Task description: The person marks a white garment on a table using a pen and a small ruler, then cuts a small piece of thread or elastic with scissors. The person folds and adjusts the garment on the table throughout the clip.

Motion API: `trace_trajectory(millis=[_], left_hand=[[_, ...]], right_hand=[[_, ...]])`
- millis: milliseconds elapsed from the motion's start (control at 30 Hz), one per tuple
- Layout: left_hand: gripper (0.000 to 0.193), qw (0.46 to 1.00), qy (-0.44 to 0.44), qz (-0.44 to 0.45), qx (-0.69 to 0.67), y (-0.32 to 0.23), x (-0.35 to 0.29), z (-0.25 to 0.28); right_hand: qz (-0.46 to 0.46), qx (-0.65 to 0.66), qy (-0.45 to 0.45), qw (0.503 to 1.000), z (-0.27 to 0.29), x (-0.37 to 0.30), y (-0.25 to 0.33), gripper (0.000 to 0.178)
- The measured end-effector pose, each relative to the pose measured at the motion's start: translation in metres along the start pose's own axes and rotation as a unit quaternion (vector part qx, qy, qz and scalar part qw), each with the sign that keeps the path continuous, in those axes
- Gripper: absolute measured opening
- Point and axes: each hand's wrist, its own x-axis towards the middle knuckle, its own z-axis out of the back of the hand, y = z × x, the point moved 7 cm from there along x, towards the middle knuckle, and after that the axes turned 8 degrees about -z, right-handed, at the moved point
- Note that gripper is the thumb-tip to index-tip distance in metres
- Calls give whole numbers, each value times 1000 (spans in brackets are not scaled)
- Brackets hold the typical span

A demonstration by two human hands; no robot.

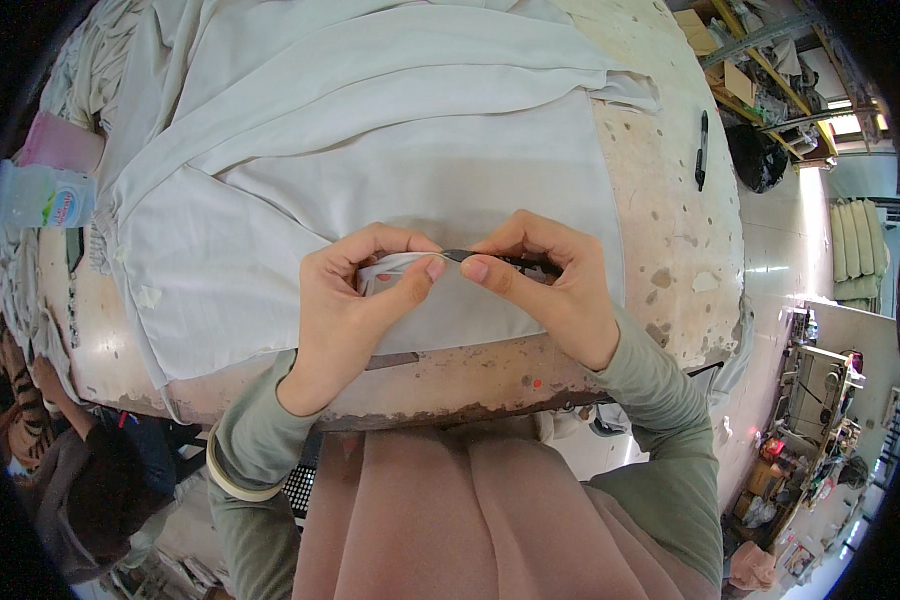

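Both of my hands meet fingertip to fingertip over a large pale grey cloth (440, 150) laid on the table. A narrow pale fabric strip (395, 263) is pinched between the thumb and forefinger of my left hand (335, 300). My right hand (570, 280) is closed on a slim black tool (530, 265), whose dark tip touches or nearly touches the strip by the left fingertips. The fingers partly cover this tool, and its exact kind cannot be made out. Beneath the hands, the cloth lies fairly flat, with folded layers farther back.
A black pen (702, 150) lies on the worn, stained table (660, 240). At the left stand a plastic bottle (45, 195) and a pink container (62, 142), beside heaped cloth (90, 65). Another person (80, 480) works at the lower left. Cluttered shelves (800, 440) stand at the right.
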Motion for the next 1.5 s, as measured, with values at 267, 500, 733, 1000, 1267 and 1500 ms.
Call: trace_trajectory(millis=[267,500,733,1000,1267,1500], left_hand=[[10,1000,0,1,-1,-1,-1,0],[9,1000,0,-14,3,-1,0,0],[10,1000,-3,11,7,1,-1,0],[10,1000,-4,-5,-2,0,-1,-1],[10,1000,-4,-6,5,-1,-1,0],[11,1000,-7,-3,-6,0,-2,-1]], right_hand=[[3,14,-29,999,3,-1,1,20],[-7,8,-2,1000,-1,0,0,21],[-3,-18,-13,1000,0,-3,3,23],[-1,7,-19,1000,1,-1,0,22],[3,3,-14,1000,-2,-2,1,23],[-7,-7,-17,1000,0,-2,0,23]])
